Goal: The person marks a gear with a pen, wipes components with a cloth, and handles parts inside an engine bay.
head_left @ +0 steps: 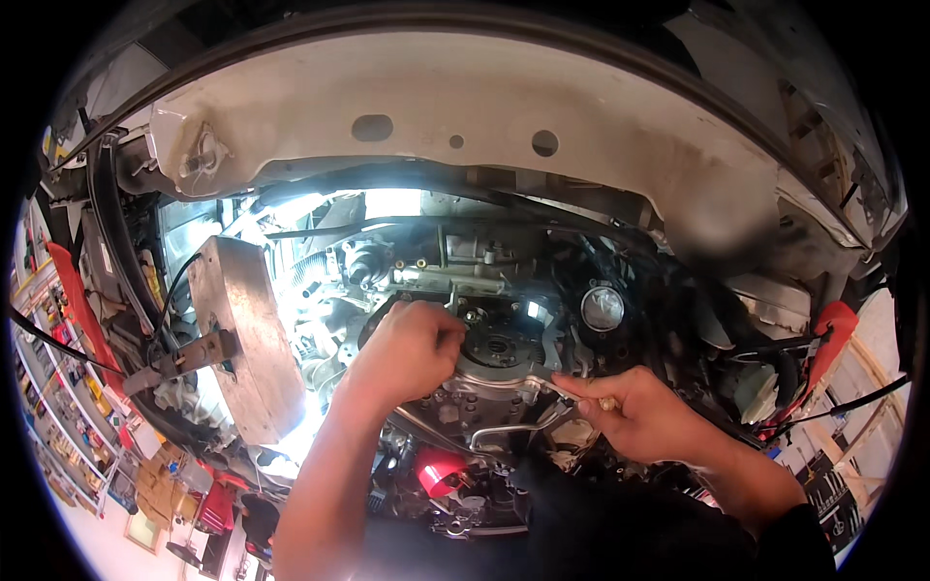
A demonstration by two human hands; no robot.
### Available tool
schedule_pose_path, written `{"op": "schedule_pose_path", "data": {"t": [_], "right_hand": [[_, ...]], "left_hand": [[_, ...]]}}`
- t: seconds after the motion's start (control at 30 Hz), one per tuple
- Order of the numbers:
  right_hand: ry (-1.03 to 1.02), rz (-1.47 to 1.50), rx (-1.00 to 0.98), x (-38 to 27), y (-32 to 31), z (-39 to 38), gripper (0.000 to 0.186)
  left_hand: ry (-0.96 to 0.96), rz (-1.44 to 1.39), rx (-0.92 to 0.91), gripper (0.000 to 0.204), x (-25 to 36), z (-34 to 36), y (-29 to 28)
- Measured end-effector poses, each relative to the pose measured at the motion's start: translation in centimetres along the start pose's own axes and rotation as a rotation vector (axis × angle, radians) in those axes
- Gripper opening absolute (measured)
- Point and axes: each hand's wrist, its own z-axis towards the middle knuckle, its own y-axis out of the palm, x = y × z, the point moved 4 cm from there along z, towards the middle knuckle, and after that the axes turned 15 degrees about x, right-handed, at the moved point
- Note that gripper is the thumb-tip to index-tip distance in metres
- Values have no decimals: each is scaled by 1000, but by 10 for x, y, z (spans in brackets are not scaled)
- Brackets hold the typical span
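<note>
Both of my hands are in an engine bay, over the front of an engine (484,407) with a dark rounded cover or gear area (499,347) and a grey metal casing around it. My left hand (412,351) is closed at the left side of that dark area, its fingertips curled in. Whatever it may hold is hidden. My right hand (635,412) is at the right edge of the casing, fingers closed, with the index finger reaching to the metal rim. A small tan end (608,402) shows at its fingers; its kind is not clear. A bent metal pipe (513,431) runs just below.
A wooden block (247,339) stands at the left beside a bright light. A pale body panel (465,107) arches across the far side. A round clear-faced part (603,309) is right of the engine, and a red part (441,472) lies nearer. Shelves (63,387) are far left.
</note>
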Motion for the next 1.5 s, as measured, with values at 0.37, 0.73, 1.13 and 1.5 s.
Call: {"op": "schedule_pose_path", "data": {"t": [0.37,0.73,1.13,1.5], "right_hand": [[-64,-147,-20,-16,-5,3,40],[-14,-172,-112,-22,-8,4,48],[-316,7,157,2,-27,1,25],[-333,1312,-141,25,1,8,37]], "left_hand": [[-7,1,15,21,0,-2,-2],[10,-13,8,20,0,-2,-3],[42,24,-31,21,0,0,-4],[19,48,-33,23,2,0,-2]]}}
